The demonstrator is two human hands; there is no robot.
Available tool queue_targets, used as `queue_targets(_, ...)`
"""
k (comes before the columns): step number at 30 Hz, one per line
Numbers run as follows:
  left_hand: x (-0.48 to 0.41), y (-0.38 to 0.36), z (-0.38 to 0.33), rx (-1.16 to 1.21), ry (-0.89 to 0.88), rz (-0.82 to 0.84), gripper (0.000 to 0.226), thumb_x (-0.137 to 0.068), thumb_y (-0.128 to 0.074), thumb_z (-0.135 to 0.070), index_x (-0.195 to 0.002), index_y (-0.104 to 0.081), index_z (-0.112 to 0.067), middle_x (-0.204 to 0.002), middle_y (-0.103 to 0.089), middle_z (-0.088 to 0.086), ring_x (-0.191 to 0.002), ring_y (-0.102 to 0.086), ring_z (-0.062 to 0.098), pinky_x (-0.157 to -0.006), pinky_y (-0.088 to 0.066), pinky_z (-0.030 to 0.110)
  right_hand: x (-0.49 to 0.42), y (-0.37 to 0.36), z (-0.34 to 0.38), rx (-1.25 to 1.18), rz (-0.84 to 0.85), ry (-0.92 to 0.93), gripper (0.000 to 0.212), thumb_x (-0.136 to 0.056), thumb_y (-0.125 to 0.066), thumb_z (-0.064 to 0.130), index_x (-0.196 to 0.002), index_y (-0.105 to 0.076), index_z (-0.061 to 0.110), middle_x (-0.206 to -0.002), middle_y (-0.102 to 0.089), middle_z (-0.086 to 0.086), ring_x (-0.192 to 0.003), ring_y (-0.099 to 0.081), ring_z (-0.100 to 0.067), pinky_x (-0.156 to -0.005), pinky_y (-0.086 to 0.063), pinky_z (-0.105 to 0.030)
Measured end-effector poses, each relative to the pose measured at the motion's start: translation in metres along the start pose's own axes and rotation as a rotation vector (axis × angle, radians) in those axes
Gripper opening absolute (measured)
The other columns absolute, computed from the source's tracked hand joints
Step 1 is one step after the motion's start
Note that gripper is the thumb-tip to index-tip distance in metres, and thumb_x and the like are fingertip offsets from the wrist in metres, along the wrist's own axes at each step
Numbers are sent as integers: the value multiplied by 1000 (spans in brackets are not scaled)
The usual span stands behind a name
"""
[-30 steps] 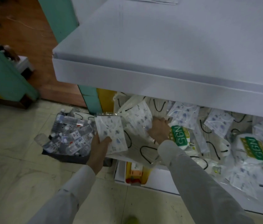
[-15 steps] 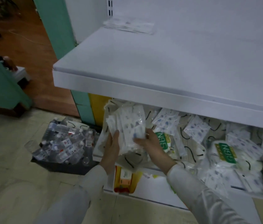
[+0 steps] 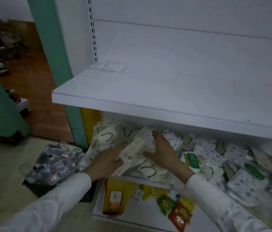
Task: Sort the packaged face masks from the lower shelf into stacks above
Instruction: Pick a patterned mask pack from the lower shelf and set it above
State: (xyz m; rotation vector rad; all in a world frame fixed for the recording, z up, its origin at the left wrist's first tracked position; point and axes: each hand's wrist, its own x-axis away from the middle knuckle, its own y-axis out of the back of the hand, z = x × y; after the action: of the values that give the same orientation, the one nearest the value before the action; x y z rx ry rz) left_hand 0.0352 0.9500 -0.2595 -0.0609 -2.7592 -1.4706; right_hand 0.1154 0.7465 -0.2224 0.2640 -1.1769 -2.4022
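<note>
Head view, looking down at a white shelving unit. Both hands work at the left end of the lower shelf (image 3: pixel 132 179), just under the lip of the upper shelf (image 3: pixel 148 91).

- Left hand (image 3: pixel 108 158): thumb in front, fingers running up behind the bundle of packaged masks (image 3: pixel 137 148). It grips the bundle from the left.
- Right hand (image 3: pixel 163 153): fingers fairly straight, laid flat against the bundle's right side. It presses rather than wraps.
- The bundle stands on edge, tilted, sandwiched between the two palms. Judgement: the slippery packets are being squared up so they lift as one block, not a fan.
- The bundle sits on the loose heap of masks (image 3: pixel 215 153), which spreads rightward along the lower shelf. An N95 pack (image 3: pixel 193 160) lies just beside the right wrist.
- A flat stack of matching masks (image 3: pixel 107 66) lies at the back left corner of the upper shelf, well above the hands. Judgement: likely the bundle's destination.
- The bundle is low and close under the upper shelf's front edge, so it probably has to come out toward the person before going up.
- A bin of bottles (image 3: pixel 53 164) stands on the floor to the left; snack packets (image 3: pixel 178 213) lie on the bottom shelf.
</note>
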Motion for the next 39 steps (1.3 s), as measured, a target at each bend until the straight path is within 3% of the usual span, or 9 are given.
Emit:
queue_targets(4, 21, 45, -74, -376, -249, 114, 43, -93, -47, -32, -133, -32, -32, -81, -54, -10, -74, -52, 13, -57, -38, 26, 43, 65, 12, -67, 84, 273, 37, -85, -70, 23, -121, -62, 21, -119, -64, 5, -109, -60, -12, -87, -46, -23)
queue_targets(7, 18, 87, -118, -403, -331, 9, 37, -89, -54, -37, -121, -36, -36, -79, -54, -12, -72, -52, 10, -56, -38, 24, 64, 108, 23, -235, 16, 338, 6, -89, -66, 19, -89, -71, 23, -82, -69, 13, -76, -65, -5, -67, -52, -29)
queue_targets(9, 9, 113, -136, -254, -351, -144, 36, -83, -64, -40, -111, -42, -40, -91, -64, -11, -77, -59, 9, -64, -49, 27, 68, 140, 28, -309, -101, 331, 6, -88, -66, 16, -87, -69, 21, -69, -66, 17, -65, -61, -1, -62, -49, -24)
queue_targets(12, -17, 133, -154, 418, -330, -350, 41, -74, -78, -20, -106, -54, -28, -90, -66, -5, -80, -64, 9, -76, -53, 21, 57, 185, 26, -476, -309, 286, 14, -86, -67, 7, -88, -70, 21, -73, -69, 15, -71, -65, -1, -66, -51, -21)
queue_targets(15, -54, 130, -175, 745, -318, -328, 44, -77, -67, 8, -111, -51, -16, -99, -63, 3, -88, -63, 14, -83, -51, 24, 37, 215, 19, -609, -419, 266, 18, -84, -65, -2, -87, -70, 15, -77, -69, 3, -70, -65, -6, -65, -52, -20)
queue_targets(21, -119, 108, -186, 781, -144, -462, 37, -82, -60, 6, -109, -46, -16, -113, -58, 11, -101, -57, 25, -84, -48, 30, -5, 212, 0, -779, -460, 136, 22, -80, -65, -7, -100, -65, 4, -85, -67, -4, -74, -64, -7, -66, -51, -19)
queue_targets(28, -140, 91, -177, 632, -11, -401, 17, -84, -54, -4, -97, -45, -11, -83, -50, 1, -80, -48, 21, -71, -38, 29, -34, 189, -12, -905, -466, 4, 44, -73, -72, -4, -113, -57, 7, -104, -67, -7, -93, -66, -22, -71, -54, -24)
queue_targets(32, -140, 90, -175, 762, 23, -392, 27, -87, -49, -3, -110, -43, -16, -96, -59, 8, -86, -54, 22, -76, -42, 30, -36, 185, -16, -822, -412, 30, 39, -74, -72, -2, -109, -60, 7, -105, -69, -7, -94, -67, -22, -80, -56, -33)
queue_targets(39, -132, 100, -160, 378, -26, -427, 8, -91, -51, -7, -89, -58, -11, -88, -58, 3, -86, -52, 17, -77, -36, 23, -27, 199, -39, -504, -394, 28, 22, -79, -69, 12, -95, -59, 0, -91, -65, -12, -83, -60, -18, -80, -50, -36)
